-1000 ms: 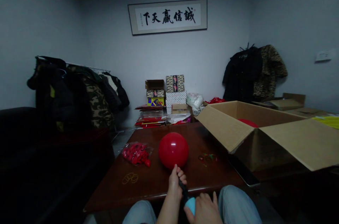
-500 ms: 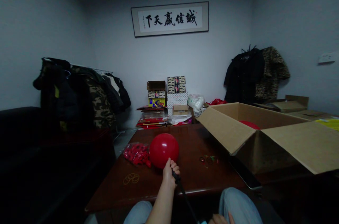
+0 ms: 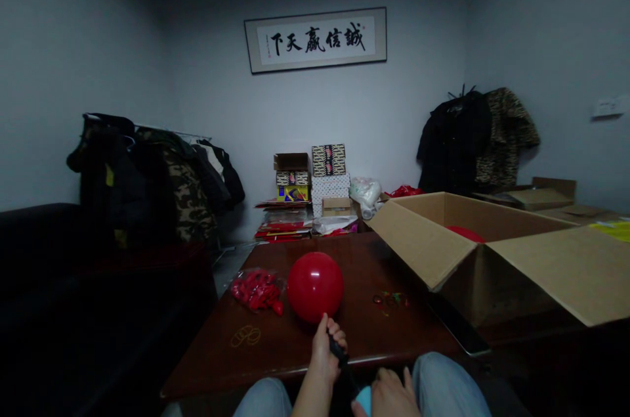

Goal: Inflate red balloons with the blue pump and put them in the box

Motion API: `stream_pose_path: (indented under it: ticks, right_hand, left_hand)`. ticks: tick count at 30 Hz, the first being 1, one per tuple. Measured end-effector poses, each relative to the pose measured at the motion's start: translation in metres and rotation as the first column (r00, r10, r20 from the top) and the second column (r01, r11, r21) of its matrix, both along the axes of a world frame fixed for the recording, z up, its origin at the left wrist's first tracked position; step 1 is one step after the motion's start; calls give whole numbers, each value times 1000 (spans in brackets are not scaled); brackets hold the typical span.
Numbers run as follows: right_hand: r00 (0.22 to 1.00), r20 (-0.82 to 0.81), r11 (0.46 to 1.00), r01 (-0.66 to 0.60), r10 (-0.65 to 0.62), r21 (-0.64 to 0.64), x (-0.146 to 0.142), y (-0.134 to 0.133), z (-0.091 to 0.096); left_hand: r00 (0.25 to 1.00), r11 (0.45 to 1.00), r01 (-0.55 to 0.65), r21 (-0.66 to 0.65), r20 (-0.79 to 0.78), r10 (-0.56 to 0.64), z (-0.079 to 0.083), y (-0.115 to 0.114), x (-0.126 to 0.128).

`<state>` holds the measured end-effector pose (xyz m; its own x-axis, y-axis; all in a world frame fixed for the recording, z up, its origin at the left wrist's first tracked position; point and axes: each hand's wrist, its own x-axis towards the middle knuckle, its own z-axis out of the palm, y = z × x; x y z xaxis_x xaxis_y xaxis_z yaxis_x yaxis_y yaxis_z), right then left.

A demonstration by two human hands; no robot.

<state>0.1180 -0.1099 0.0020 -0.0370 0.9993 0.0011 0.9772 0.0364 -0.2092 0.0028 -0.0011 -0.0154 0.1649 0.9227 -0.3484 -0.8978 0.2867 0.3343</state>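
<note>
A round, inflated red balloon point(image 3: 315, 285) stands over the table just beyond my left hand point(image 3: 329, 345). That hand is closed around the balloon's neck and the black nozzle point(image 3: 337, 346) of a hose. The dark hose leads down toward a light blue balloon pump point(image 3: 363, 400), cut off by the bottom edge. My right hand point(image 3: 392, 396) is on the pump, its fingers partly hidden below the frame. Left of the balloon lies a clear bag of uninflated red balloons point(image 3: 256, 290). Nearer to me are several yellowish rubber bands point(image 3: 245, 336).
On the right, an open cardboard box point(image 3: 492, 213) with something red inside spreads its flaps over the table point(image 3: 374, 338). A dark flat device point(image 3: 457, 325) lies below it. Small bands and bits point(image 3: 390, 299) lie mid-table. Boxes point(image 3: 329, 187) are stacked against the back wall.
My left hand and the balloon have shifted right and slightly down in the view. My right hand and the light blue pump have risen further into view.
</note>
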Motion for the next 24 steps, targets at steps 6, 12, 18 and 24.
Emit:
stream_pose_path:
  ticks: [6, 12, 18, 24]
  right_hand:
    - [999, -48, 996, 8, -4, 89, -10, 18, 18]
    - [987, -158, 998, 12, -1, 69, -9, 24, 10]
    - [991, -132, 998, 13, -5, 58, -11, 22, 21]
    - [996, -78, 999, -38, 40, 31, -1, 4, 12]
  left_hand:
    - [994, 1000, 29, 10, -106, -27, 1, -4, 11]
    - [992, 999, -4, 41, -126, 9, 7, 4, 6]
    - [991, 998, -15, 55, -129, 22, 17, 12, 7]
    - [991, 996, -89, 30, -93, 91, 24, 23, -10]
